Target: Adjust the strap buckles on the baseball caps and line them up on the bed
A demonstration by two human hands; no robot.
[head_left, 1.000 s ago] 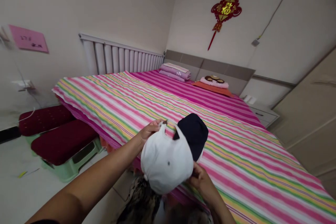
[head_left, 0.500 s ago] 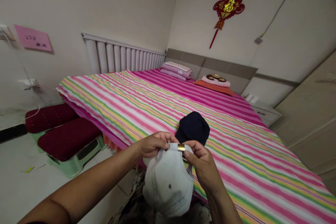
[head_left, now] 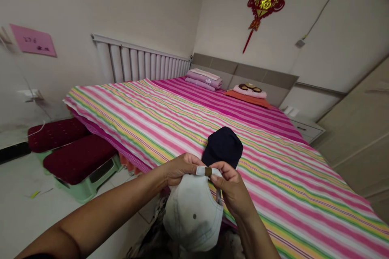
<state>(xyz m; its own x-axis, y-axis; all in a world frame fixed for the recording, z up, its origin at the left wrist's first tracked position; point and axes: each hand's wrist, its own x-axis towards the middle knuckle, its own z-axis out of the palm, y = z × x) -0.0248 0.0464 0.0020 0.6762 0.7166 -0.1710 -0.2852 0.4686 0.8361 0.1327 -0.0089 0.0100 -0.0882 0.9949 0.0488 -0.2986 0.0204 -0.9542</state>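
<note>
I hold a white cap (head_left: 193, 214) in front of me, its crown toward me. My left hand (head_left: 179, 168) pinches the back strap on the left. My right hand (head_left: 229, 184) pinches the strap on the right, just beside a small brass buckle (head_left: 208, 171). Both hands are closed on the strap. A dark navy cap (head_left: 223, 146) lies on the striped bedspread (head_left: 273, 170) just beyond my hands, near the bed's near edge.
The bed fills the middle, with folded purple bedding (head_left: 204, 79) and a pink and orange pillow (head_left: 249, 93) at the headboard. Two maroon-cushioned green stools (head_left: 77, 164) stand on the floor at left. A radiator (head_left: 139, 64) lines the far wall; a nightstand (head_left: 305, 127) sits right.
One second ago the white cap was held up in front of the navy cap, my right hand under it. Both hands have since come together on the back strap, and the cap hangs lower.
</note>
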